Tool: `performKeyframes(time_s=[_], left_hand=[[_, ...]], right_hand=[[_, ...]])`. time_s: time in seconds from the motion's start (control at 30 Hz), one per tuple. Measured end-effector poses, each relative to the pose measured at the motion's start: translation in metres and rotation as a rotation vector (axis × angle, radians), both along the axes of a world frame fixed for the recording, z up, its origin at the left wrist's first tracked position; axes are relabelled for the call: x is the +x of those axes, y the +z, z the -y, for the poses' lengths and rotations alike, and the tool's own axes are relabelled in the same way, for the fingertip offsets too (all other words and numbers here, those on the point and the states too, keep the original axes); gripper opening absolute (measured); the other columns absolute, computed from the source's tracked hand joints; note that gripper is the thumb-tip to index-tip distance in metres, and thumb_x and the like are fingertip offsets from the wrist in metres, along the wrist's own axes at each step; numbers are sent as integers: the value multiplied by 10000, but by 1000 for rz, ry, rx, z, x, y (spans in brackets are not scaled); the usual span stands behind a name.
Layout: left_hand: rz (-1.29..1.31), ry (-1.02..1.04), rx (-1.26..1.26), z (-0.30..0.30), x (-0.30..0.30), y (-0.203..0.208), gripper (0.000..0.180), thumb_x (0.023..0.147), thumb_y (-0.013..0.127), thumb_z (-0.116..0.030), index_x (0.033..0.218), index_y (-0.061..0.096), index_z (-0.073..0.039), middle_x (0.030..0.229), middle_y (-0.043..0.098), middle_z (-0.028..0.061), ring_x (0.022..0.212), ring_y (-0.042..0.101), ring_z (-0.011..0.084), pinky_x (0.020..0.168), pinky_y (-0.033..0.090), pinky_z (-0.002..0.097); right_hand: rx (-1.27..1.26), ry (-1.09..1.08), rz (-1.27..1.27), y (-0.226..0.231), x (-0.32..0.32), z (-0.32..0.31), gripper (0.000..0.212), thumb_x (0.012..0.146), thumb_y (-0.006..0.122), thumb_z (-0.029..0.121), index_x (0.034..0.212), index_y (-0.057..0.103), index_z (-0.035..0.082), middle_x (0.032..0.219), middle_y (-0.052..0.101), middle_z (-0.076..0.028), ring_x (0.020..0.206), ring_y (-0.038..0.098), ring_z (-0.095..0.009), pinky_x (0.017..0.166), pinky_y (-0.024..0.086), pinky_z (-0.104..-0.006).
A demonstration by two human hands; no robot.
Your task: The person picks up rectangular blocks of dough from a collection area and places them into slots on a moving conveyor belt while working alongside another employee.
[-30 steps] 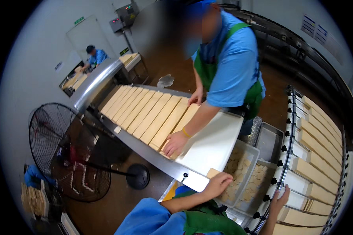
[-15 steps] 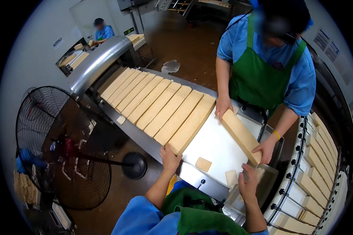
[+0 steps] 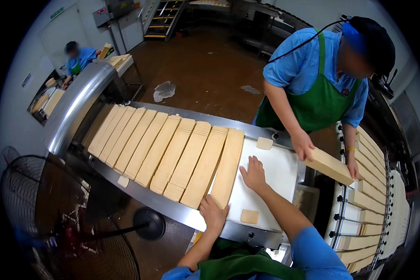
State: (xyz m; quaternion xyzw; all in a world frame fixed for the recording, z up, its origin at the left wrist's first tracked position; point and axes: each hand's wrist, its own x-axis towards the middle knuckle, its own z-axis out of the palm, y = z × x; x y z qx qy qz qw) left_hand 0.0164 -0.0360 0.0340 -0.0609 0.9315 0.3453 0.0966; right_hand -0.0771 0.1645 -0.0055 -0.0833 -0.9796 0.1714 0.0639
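Long pale-yellow blocks [image 3: 161, 151] lie side by side on a conveyor, their upper faces looking soft and slightly ridged. My left hand [image 3: 213, 214] grips the near end of the rightmost block [image 3: 230, 163], fingers on one side and thumb on the other. A narrow gap parts this block from its neighbour at the near end. Over the white belt [image 3: 270, 177], just right of that block, my right hand [image 3: 254, 175] is open with fingers spread, holding nothing. Across from me, a co-worker holds another long block [image 3: 331, 166] in both hands, near the right-hand conveyor.
Small pale offcuts [image 3: 250, 216] lie on the belt, one near me and one [image 3: 264, 143] at the far edge. More blocks [image 3: 371, 198] fill the right conveyor [image 3: 396, 210]. A caged fan [image 3: 70, 219] stands at left, beside a metal hood [image 3: 86, 105]. Another person works behind.
My right hand has moved left, from beside the co-worker's block to the rightmost block. The co-worker has carried their block right, toward the other conveyor. The view has shifted.
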Motion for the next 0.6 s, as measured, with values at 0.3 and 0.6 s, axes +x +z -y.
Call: performKeyframes(time_s=[0.3,0.6], left_hand=[[105,-208,-128,21,-8,-16,936,740,720,-424,1344,218,85,1127,437,255,1002,523,395,894,388,495],[83,-341,76,18,-9,-39,909,635,794,-203,1262,214,107,1137,347,318,1034,431,460,906,408,496]], right_hand=[[58,-59,287,36,-126,44,677,873,470,563,1429,321,207,1501,185,-206,1302,343,-395,993,393,-454],[-58,-412,470,76,-73,-14,790,773,571,491,1385,319,60,1320,358,-194,1123,494,-351,896,446,-435]])
